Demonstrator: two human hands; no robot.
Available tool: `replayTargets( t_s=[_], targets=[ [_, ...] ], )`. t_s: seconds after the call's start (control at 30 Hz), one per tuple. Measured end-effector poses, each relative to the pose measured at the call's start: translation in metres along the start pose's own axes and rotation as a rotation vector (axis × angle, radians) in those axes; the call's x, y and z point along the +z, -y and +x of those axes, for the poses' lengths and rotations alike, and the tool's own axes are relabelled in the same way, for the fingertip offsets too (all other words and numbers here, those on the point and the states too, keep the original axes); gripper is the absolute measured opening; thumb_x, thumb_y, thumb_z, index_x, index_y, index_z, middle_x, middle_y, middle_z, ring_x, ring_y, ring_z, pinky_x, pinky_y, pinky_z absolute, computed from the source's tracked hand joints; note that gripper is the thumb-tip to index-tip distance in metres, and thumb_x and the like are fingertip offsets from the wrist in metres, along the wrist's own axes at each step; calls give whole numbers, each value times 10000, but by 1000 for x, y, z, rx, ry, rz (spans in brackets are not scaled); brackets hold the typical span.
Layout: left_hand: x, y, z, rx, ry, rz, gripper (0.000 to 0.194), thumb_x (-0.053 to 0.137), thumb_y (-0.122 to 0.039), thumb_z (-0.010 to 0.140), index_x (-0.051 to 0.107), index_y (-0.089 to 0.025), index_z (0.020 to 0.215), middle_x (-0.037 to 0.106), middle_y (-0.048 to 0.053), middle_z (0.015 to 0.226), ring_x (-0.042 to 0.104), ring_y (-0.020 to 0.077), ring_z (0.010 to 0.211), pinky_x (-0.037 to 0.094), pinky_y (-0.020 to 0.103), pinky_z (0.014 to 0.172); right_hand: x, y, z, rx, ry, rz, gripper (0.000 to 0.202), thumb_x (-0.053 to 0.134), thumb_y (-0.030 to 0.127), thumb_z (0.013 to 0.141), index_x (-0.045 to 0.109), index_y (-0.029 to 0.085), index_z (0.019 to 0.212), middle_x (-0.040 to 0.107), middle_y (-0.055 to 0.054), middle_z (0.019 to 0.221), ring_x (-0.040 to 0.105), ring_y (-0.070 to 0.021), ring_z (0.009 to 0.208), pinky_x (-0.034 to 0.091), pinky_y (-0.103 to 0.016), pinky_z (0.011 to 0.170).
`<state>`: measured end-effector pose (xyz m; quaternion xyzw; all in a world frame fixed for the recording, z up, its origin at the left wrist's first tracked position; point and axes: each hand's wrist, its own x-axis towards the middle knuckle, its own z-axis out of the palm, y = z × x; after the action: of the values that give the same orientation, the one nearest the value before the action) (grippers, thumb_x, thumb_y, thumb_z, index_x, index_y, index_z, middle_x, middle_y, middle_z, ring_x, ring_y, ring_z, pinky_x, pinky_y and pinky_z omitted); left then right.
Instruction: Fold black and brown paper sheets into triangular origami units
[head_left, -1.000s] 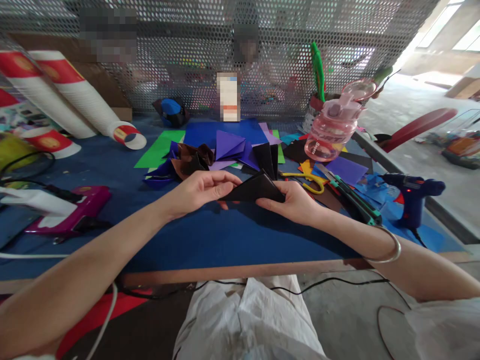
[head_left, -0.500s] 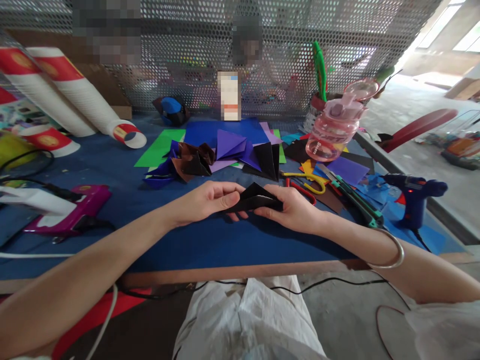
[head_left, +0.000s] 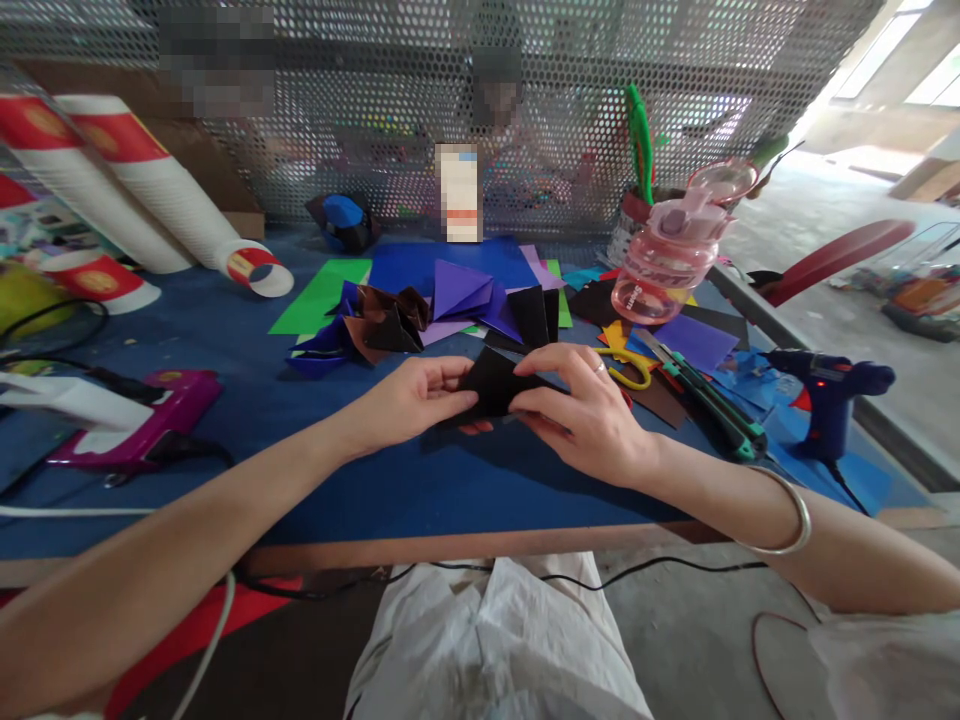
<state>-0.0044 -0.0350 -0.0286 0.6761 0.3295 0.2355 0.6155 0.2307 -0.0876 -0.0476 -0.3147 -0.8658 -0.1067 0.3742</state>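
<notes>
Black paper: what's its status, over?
Left hand gripping one side, right hand the other. Black paper between them. Yellow handle beyond right hand, not blocking.

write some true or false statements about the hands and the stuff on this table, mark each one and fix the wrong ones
1. The left hand and the right hand are both on the black paper. True.
2. The bracelet is on the left arm. False: the bracelet is on the right arm.
3. The glue gun is farther right in the picture than the pink bottle. True.
4. The stacked paper cups are plain green. False: the stacked paper cups are mainly white with red bands.
5. A purple folded paper lies beyond the hands. True.
</notes>
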Motion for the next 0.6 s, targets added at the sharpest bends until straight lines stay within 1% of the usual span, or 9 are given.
replayTargets(
  t_s=[0.1,0.13,0.2,0.27,0.33,0.37,0.43,0.53,0.6],
  targets=[
    [-2,1,0,2,-31,-27,400,777,-308,789,657,-139,1131,784,62,945,743,176,826,596,273,793,-1,0,0,-78,-50,-16,220,539,56,921,670,215,844,686,-67,1096,608,-220,1117,472,-390,903],
    [-2,1,0,-16,-44,-40,461,775,-301,781,633,-143,1191,779,52,906,737,173,795,591,268,766,-1,0,0,-95,-47,-18,231,536,47,910,669,213,822,699,-59,1074,609,-214,1100,459,-383,895],
    [-4,1,0,-62,-71,-45,575,749,-287,779,569,-160,1310,750,19,787,696,153,665,552,233,635,-1,-1,0,-110,-21,-24,231,541,41,899,665,211,804,720,-43,1032,611,-199,1050,432,-369,884],
    [-5,-1,0,-80,-110,-7,630,708,-254,776,527,-165,1372,664,-37,628,589,115,526,444,185,508,0,-3,-1,-98,6,-24,235,539,24,888,652,211,801,735,-23,983,610,-180,976,408,-352,860],
    [-5,-4,0,-69,-144,39,671,678,-221,759,506,-162,1405,537,-91,513,469,90,453,345,169,448,1,-5,-2,-76,32,-22,262,511,-14,862,635,210,811,742,-7,944,600,-162,891,388,-334,818],
    [-5,-5,0,-59,-153,56,687,670,-213,748,502,-164,1413,488,-107,486,433,87,443,321,169,439,1,-6,-3,-67,50,-25,274,495,-29,844,629,208,820,743,-6,935,592,-159,857,380,-329,797],
    [-6,-6,-1,-51,-145,106,620,650,-225,745,566,-168,1357,464,-106,479,417,88,445,311,177,439,2,-8,-4,-62,100,-48,279,480,-35,807,624,201,841,741,-16,935,584,-164,824,371,-327,774],
    [-5,-5,-3,-40,-115,298,327,591,-272,779,734,-160,1050,527,-57,515,459,96,470,328,202,460,4,-11,-6,-69,185,-77,283,485,-28,755,624,193,864,739,-35,959,606,-180,840,377,-334,793],
    [-5,-2,-5,6,-108,512,255,561,-278,792,765,-168,898,567,-36,536,471,100,477,325,220,472,6,-12,-7,-81,215,-70,300,482,-40,727,622,191,857,746,-38,974,630,-183,861,392,-335,817]
  ],
)
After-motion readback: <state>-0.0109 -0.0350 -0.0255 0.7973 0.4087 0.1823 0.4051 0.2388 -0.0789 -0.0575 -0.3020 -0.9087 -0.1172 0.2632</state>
